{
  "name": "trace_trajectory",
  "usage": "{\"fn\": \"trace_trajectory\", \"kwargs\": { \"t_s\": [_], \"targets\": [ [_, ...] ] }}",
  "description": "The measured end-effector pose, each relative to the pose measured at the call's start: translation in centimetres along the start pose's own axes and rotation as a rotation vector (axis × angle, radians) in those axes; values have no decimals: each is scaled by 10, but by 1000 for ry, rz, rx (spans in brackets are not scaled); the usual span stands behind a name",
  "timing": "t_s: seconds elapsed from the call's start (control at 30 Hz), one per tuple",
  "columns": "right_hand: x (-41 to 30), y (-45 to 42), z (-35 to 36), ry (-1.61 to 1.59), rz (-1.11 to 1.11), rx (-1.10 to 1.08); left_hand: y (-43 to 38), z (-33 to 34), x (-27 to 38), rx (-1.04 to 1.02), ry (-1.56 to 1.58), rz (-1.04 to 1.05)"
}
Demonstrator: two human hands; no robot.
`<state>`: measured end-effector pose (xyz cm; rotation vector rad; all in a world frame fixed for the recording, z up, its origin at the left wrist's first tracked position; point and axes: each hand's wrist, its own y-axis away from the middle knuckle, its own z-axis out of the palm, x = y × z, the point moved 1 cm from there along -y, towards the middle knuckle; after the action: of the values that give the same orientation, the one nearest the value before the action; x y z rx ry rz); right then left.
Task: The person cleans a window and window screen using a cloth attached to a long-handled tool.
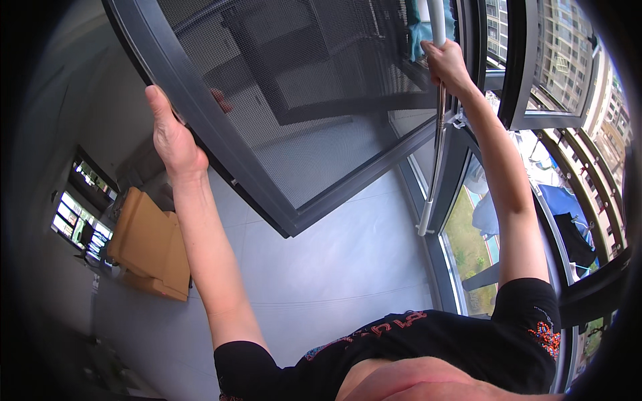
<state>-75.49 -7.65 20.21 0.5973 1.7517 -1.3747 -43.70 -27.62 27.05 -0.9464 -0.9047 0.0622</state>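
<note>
My left hand (176, 135) holds the outer edge of a dark grey framed window screen (251, 165), which stands swung open into the room. Its thumb lies along the near side, and fingertips show dimly through the mesh (346, 65). My right hand (446, 67) is closed around a telescopic pole (439, 125) of white and shiny metal sections. The pole runs close to upright beside the hinge side of the screen, its white lower end hanging above the floor. A teal cloth pad (418, 37) shows by the pole's upper part; how the two join is out of view.
An outer casement (521, 65) stands open on the right, with tall buildings beyond. Laundry (562, 200) hangs outside near curved rails. A fixed lower pane (471, 240) looks down on grass. Folded cardboard (150, 245) rests at the left on the pale floor (321, 260).
</note>
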Motion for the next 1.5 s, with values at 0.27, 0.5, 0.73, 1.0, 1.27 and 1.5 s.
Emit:
{"fn": "trace_trajectory", "kwargs": {
  "t_s": [0.27, 0.5, 0.73, 1.0, 1.27, 1.5],
  "targets": [
    [10, 125, 100, 153, -120, -112, -7, -3, -7, -124, 104, -29],
    [-165, 39, 128, 290, -266, -136, -5, -8, -4, -222, 198, -94],
    [-42, 170, 167, 156, -156, -59, -28, -25, -39, -183, 140, -30],
    [-3, 211, 171, 240, -101, 7, -18, -11, -31, -106, 61, 50],
    [-103, 130, 176, 86, -276, -1, -24, -13, -37, -187, 39, 85],
    [55, 255, 150, 375, -53, -130, -24, -16, -40, -295, 231, -100]
  ]
}}
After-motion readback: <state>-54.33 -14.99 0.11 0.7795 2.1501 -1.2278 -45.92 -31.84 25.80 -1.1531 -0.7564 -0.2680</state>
